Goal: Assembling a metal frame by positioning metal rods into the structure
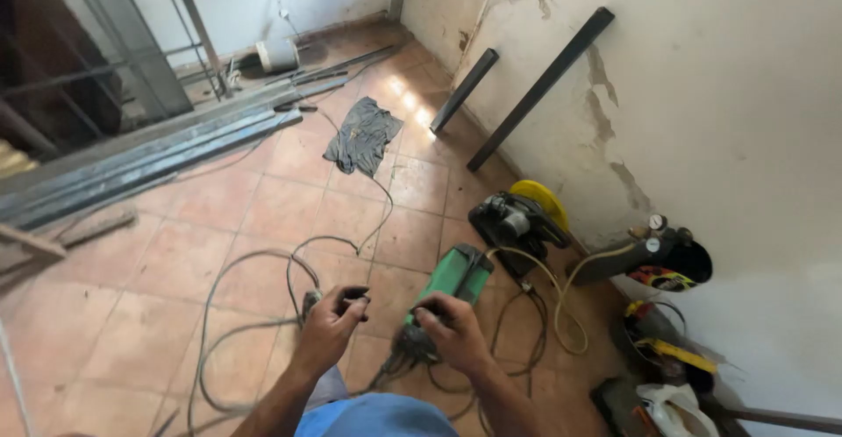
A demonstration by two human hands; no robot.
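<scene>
My left hand (331,321) is closed around a dark cable end or connector, low in the view above the tiled floor. My right hand (449,328) grips the near end of a green boxy machine (458,272) where dark cables (254,270) bunch together. The cables loop across the floor to the left of my hands. Exactly what my left fingers pinch is partly hidden.
A chop saw with a yellow guard (519,216) sits by the right wall, beside a gas cylinder with gauges (653,253). Two dark steel tubes (537,86) lean on the wall. Long steel profiles (149,152) lie at the left; a grey rag (362,135) lies ahead.
</scene>
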